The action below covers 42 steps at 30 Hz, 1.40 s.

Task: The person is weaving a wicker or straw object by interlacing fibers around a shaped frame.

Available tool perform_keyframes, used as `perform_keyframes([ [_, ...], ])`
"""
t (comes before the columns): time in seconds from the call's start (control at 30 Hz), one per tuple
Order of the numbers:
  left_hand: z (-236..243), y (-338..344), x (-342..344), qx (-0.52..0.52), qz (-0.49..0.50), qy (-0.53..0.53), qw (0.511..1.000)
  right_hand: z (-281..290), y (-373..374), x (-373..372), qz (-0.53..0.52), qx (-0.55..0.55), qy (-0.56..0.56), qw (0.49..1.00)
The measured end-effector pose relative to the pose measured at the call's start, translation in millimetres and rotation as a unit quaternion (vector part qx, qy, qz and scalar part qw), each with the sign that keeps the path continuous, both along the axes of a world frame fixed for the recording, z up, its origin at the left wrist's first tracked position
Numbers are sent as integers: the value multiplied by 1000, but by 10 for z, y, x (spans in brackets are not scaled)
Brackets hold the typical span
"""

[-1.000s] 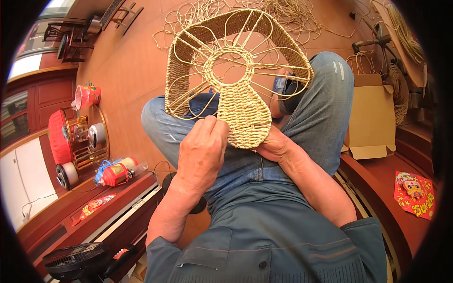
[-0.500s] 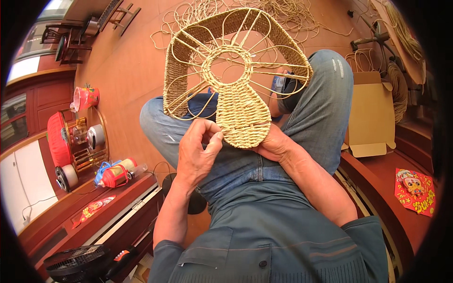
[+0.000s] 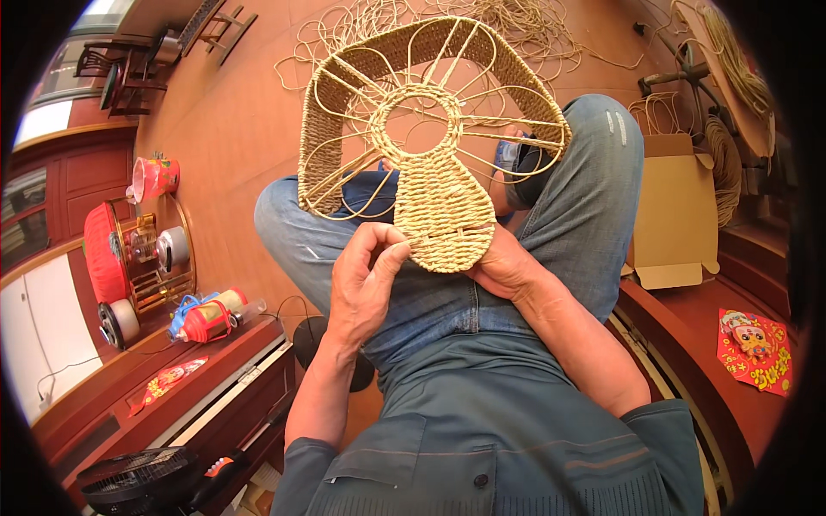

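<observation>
Closest, at six o'clock, is my dark green shirt (image 3: 516, 413), with my jeans (image 3: 585, 163) beyond it, knees spread. My left hand (image 3: 366, 275), just left of centre toward nine o'clock, has thumb and forefinger brought narrowly together at the left edge of the woven frame (image 3: 439, 193); I cannot tell whether a strand lies between the tips. My right hand (image 3: 503, 267), near three o'clock, sits behind the frame's rounded lower end; its fingers are hidden, so I cannot tell how closely they grip.

The frame rises from the middle of my view to twelve o'clock: a solid woven lobe lowest, then a ring (image 3: 377, 129), with looped strands fanning out to a curved band (image 3: 323, 142).

Further out, a black fan (image 3: 142, 477) stands near eight o'clock and an open cardboard box (image 3: 675, 202) just before three. Past the band, tangled cord (image 3: 538, 34) spreads on the floor (image 3: 224, 163) between twelve and one.
</observation>
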State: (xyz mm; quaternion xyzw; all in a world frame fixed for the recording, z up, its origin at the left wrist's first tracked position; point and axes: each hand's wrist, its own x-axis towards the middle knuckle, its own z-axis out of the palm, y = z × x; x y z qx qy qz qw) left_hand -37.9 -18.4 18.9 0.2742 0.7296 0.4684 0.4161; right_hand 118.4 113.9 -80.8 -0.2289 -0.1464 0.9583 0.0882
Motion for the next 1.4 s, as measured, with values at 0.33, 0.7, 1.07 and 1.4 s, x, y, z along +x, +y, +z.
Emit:
perform_keyframes([
  [0.33,-159,-92,67,91,28,-39,995,125,9,61,-29,33,-19,999],
  [0.7,-103,-48,54,191,64,-216,955,438,141,309,3,60,27,998],
  [1.07,131,183,241,35,16,207,978,541,-43,-41,-87,51,-107,989],
  [1.4,-14,226,239,59,-49,359,930,444,-103,-120,-131,78,-133,979],
])
